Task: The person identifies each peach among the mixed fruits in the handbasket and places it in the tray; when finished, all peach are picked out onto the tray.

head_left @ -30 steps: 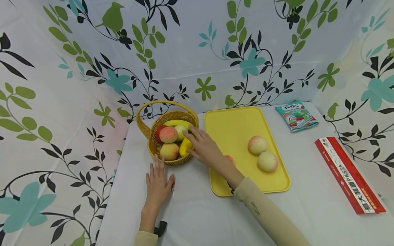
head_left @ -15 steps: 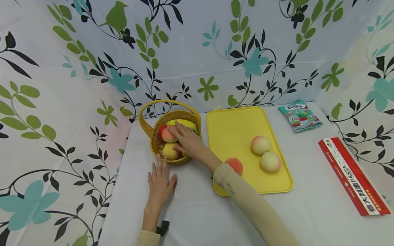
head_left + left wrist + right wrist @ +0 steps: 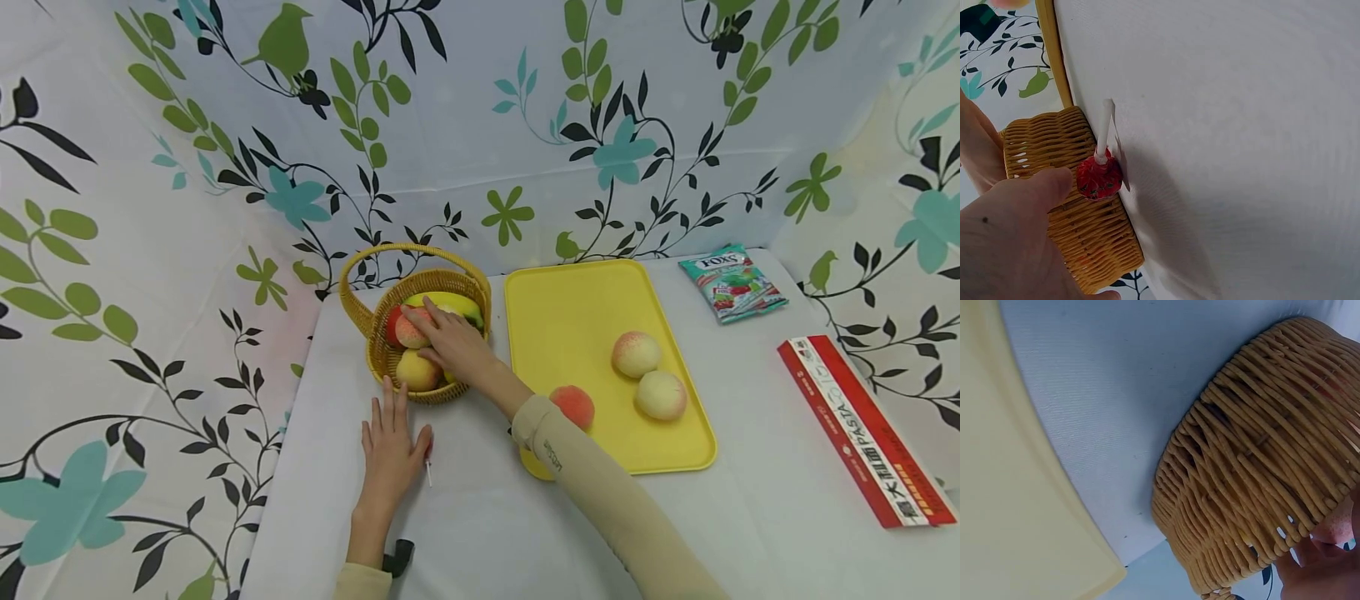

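Observation:
A wicker basket (image 3: 375,367) of toy fruit stands at the back left of the table. Over its right side my right hand (image 3: 465,346) reaches in, thumb and fingers spanning a pink speckled peach (image 3: 409,333). A yellow round fruit (image 3: 417,371), a banana (image 3: 442,302) and a red fruit (image 3: 393,323) lie around that peach. In the right wrist view a pink fruit (image 3: 1337,526) shows beside the fingers at the rim. My left hand (image 3: 388,454) lies spread on the cloth before the basket. Beside its thumb is a red-wrapped lollipop (image 3: 1099,178) with a white stick.
Right of the basket lies a yellow tray (image 3: 570,308) carrying two pale peaches (image 3: 648,375) and a redder peach (image 3: 573,406), partly behind the right sleeve. Further right are a green candy bag (image 3: 731,283) and a long red pasta box (image 3: 866,429). A patterned cloth hangs behind.
My right hand has moved left across the basket, from the banana side onto the pink peach, uncovering the redder peach on the tray. The left hand stays in place.

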`<action>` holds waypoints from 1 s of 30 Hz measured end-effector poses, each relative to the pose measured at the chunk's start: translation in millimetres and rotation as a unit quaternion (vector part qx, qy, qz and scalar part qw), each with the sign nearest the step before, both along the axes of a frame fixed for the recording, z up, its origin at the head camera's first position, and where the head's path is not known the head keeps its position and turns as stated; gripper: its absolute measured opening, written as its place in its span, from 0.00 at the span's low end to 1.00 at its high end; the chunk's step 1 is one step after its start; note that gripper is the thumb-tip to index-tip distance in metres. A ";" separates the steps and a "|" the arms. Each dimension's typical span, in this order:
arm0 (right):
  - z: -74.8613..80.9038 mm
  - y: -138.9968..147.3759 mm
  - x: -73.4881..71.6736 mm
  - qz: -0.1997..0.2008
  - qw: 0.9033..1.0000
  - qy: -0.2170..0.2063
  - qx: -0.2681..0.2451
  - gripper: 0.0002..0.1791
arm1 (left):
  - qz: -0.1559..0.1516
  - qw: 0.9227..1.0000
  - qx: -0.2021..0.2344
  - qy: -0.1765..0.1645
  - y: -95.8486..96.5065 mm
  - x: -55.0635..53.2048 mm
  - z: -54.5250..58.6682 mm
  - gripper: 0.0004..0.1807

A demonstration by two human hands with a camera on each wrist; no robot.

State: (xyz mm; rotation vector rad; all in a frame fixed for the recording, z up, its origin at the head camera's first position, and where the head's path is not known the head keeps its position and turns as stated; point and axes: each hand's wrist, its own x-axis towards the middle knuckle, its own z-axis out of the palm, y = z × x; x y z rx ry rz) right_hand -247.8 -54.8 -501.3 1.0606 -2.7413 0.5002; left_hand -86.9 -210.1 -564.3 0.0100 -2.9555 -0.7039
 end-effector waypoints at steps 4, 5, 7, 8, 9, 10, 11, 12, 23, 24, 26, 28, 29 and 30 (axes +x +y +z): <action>0.4 -3.1 -0.7 -0.001 1.000 -0.021 -0.013 0.41 | 0.002 1.000 -0.003 0.002 -0.5 -0.1 -0.5 0.50; 0.6 -3.9 -0.8 -0.002 1.000 -0.024 -0.016 0.40 | 0.003 1.000 -0.004 0.001 -0.4 0.0 -0.8 0.50; 0.5 -5.1 -0.7 -0.004 0.999 -0.031 -0.017 0.39 | 0.003 1.000 -0.005 0.000 -0.4 -0.1 -1.4 0.50; 0.7 -5.4 -0.4 -0.005 0.999 -0.035 -0.016 0.39 | 0.004 1.000 -0.005 -0.001 0.0 0.1 -1.3 0.50; 0.7 -5.6 -0.3 -0.005 0.999 -0.036 -0.017 0.38 | 0.004 1.000 -0.005 -0.002 0.1 0.1 -1.4 0.50; 0.5 -5.5 -0.1 -0.005 0.999 -0.035 -0.018 0.38 | 0.005 1.000 -0.006 -0.003 0.3 0.3 -1.4 0.50; 0.6 -5.4 0.0 -0.004 0.999 -0.035 -0.018 0.37 | 0.004 1.000 -0.006 -0.003 0.4 0.3 -1.3 0.50; 1.1 -4.8 0.4 -0.004 0.999 -0.034 -0.018 0.37 | 0.004 1.000 -0.006 -0.003 0.4 0.3 -1.2 0.50; 17.0 23.1 24.1 -0.005 0.999 0.008 -0.053 0.36 | 0.001 1.000 0.005 -0.010 0.5 -0.9 0.4 0.50; 17.9 27.9 27.5 -0.006 0.998 0.013 -0.061 0.37 | 0.000 1.000 0.005 -0.011 0.7 -1.0 0.4 0.50; 19.7 38.9 34.1 -0.011 0.997 0.019 -0.074 0.39 | 0.000 1.000 0.003 -0.009 1.4 -0.9 0.6 0.50; 20.6 50.8 40.5 -0.019 0.997 0.024 -0.077 0.39 | 0.000 1.000 -0.001 -0.004 1.9 -0.9 0.6 0.50; 20.3 56.6 43.0 -0.022 0.996 0.026 -0.078 0.39 | -0.001 1.000 -0.002 -0.003 1.9 -0.9 0.7 0.50; 19.7 62.4 45.5 -0.025 0.996 0.024 -0.083 0.39 | -0.001 1.000 -0.003 -0.001 1.7 -1.0 0.5 0.50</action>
